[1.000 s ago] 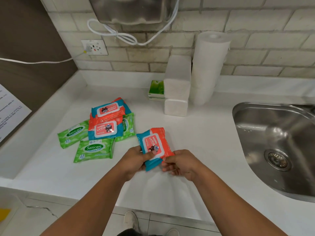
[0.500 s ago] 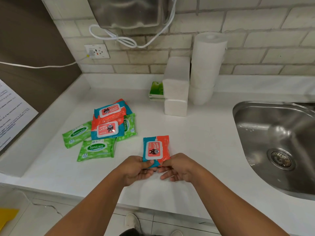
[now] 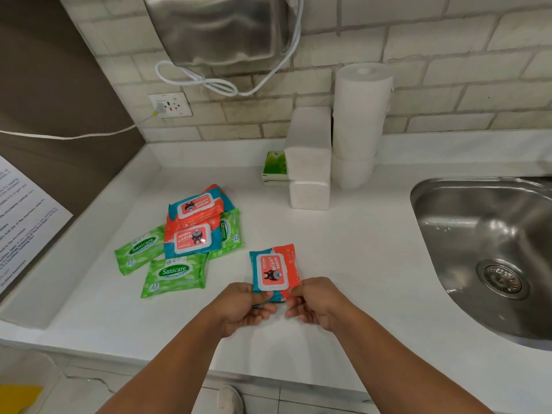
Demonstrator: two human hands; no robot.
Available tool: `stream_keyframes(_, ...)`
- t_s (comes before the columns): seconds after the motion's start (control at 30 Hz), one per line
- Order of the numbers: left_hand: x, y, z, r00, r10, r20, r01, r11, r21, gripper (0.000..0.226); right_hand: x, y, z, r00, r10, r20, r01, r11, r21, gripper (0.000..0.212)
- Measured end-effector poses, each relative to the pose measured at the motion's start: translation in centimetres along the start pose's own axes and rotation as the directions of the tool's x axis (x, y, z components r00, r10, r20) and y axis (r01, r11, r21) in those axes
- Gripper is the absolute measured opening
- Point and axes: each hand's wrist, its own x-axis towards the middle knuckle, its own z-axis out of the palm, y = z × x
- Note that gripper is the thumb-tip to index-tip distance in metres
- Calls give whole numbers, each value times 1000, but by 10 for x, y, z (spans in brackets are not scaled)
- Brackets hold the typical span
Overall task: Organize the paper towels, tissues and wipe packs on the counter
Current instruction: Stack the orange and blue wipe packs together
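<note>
Wipe packs lie farthest left of the steel sink (image 3: 461,231): three green Sanicare wipe packs (image 3: 174,273) in soft plastic are spread flat on the white bench (image 3: 352,252). A loose pile of orange-and-teal wipe packs (image 3: 191,237) overlaps them, with two flip lids showing.

Nearer the sink, toward the bench's front edge, a lone orange-and-teal wipe pack (image 3: 273,271) with a white-rimmed lid faces lid up, apart from the pile. The left hand (image 3: 242,309) grips its near left corner, thumb on top and fingers curled underneath. The right hand (image 3: 316,303) pinches its near right corner in the same way. Whether the pack's far end rests on the bench cannot be told.

Back by the wall, left of the sink's rear corner, a small green tissue box (image 3: 274,165) sits just beside two white tissue blocks (image 3: 309,156), the taller on top of the shorter. Closer to the sink, right beside those blocks, two white paper towel rolls (image 3: 360,109) stand upright, one on the other.

The sink is a rounded basin set into the bench, with a round drain strainer (image 3: 501,279) at its bottom.
</note>
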Motion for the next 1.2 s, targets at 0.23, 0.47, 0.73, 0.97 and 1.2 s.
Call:
stream_keyframes(0.23,6,10,-9,998,57,-3,-56,994,91,15,-2,-6,4,1000,9,15,-7,995,-103,21)
stream_keyframes(0.47,13,9,-26,997,57,42,-63,983,174,17,-3,-10,15,1000,13,0,-13,995,-99,30)
stream_keyframes(0.73,18,24,-47,984,20,177,-88,919,385,17,1,-15,29,986,26,-166,-82,938,-337,27)
stream_keyframes(0.97,19,63,-78,980,181,79,-170,569,804,38,0,-52,43,894,-218,-391,-236,513,-825,26)
stream_keyframes(1.2,25,108,-150,831,555,43,-395,533,749,12,21,-99,101,831,-460,-313,-50,498,-866,21)
